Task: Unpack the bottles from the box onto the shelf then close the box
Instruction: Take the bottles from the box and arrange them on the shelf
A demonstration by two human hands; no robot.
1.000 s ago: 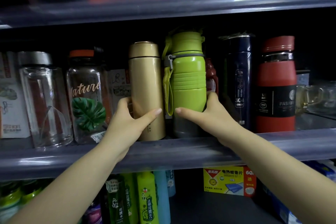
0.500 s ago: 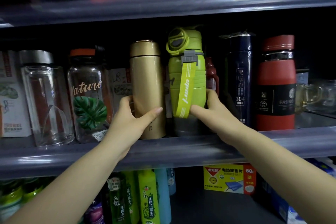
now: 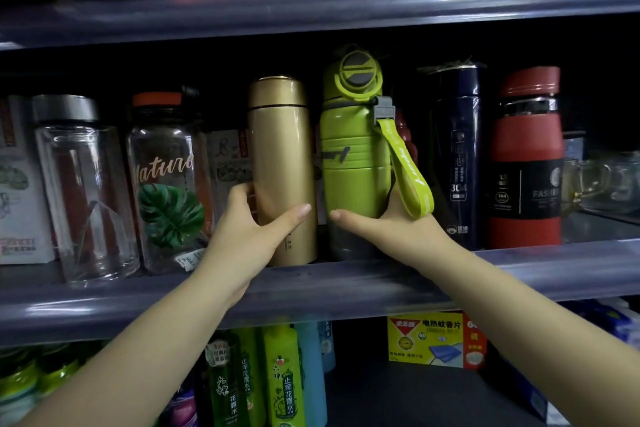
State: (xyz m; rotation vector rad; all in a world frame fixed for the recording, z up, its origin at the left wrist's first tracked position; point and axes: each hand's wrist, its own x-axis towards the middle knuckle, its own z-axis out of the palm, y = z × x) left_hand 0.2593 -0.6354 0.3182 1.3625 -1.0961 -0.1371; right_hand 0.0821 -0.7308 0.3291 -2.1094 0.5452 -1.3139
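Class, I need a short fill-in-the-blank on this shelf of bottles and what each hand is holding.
1. The left hand grips the ____ flask.
2. The right hand holds the green bottle, whose strap hangs on its ____ side.
3. The clear bottle with the leaf print reads "____".
4. The red bottle stands right of the ____ one.

Missing words: gold; right; Nature; navy

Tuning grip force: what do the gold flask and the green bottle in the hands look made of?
Gold flask: likely metal, brushed satin finish, soft streaky highlights, opaque. Green bottle: probably plastic or silicone, smooth semi-gloss, moulded ribs, grey lid parts; its strap looks like woven fabric.
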